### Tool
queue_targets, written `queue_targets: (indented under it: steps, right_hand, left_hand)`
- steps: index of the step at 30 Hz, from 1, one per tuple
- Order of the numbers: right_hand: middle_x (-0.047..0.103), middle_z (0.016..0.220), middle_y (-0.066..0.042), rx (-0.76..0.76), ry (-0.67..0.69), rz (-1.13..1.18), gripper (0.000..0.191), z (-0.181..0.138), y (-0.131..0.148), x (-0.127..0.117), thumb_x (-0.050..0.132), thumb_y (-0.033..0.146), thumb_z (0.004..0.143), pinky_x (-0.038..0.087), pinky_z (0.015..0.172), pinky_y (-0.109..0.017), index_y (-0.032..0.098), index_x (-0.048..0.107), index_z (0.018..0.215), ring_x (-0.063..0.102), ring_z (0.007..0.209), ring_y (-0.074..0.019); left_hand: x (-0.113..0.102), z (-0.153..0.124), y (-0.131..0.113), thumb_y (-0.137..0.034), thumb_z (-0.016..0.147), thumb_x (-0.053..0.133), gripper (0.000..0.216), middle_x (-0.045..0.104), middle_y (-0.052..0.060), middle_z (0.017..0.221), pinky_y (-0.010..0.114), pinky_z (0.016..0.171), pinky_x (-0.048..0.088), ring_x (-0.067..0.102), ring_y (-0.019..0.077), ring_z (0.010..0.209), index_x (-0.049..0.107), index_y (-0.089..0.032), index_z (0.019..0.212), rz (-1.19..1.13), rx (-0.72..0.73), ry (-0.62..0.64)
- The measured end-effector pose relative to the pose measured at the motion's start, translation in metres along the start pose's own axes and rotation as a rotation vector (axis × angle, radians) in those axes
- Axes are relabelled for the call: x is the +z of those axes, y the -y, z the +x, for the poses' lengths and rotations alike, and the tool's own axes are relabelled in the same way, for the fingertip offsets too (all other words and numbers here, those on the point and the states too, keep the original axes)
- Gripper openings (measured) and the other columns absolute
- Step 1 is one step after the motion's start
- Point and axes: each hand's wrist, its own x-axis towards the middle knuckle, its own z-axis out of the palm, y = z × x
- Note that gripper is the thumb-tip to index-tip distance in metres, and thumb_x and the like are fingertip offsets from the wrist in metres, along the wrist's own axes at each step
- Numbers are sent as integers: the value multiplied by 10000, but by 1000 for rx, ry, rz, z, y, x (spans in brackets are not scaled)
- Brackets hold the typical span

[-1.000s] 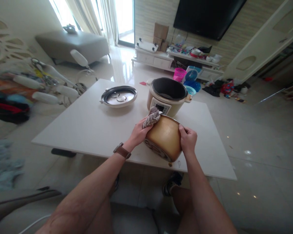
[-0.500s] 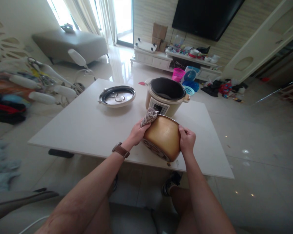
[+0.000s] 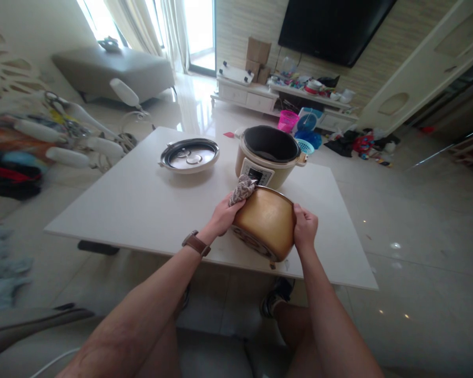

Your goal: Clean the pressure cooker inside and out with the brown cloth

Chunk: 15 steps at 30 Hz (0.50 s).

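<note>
A gold inner pot is held tilted over the front of the table, its rim away from me and its ringed base toward me. My left hand is closed on a patterned brown cloth at the pot's left rim. My right hand grips the right side of the pot near the rim. Just behind stands the beige pressure cooker body, its top uncovered and its inside dark. To the left its round lid lies with the metal underside up.
The white table bears these things. A red object shows at its far edge. Beyond it are a pink basket, a blue-green basket and a cluttered low cabinet. White-padded equipment stands left of the table.
The pot and my right hand have shifted slightly to the right. My left hand, with the cloth, has moved only a little the same way. The cooker body and lid stay put.
</note>
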Motion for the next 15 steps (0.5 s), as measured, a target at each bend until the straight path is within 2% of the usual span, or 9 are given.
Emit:
queue_targets:
  steps: [15]
  right_hand:
    - [281,588,55,-8,9,-32,589,1,-3,-1,568,713,886,240,553,-299,257,344,588,273,592,-114]
  left_hand:
    - [0,-1,-1,-483,894,697,530,745,79,1386,460,1204,435,644,346,1330,742,-201,1341,-7,7,4]
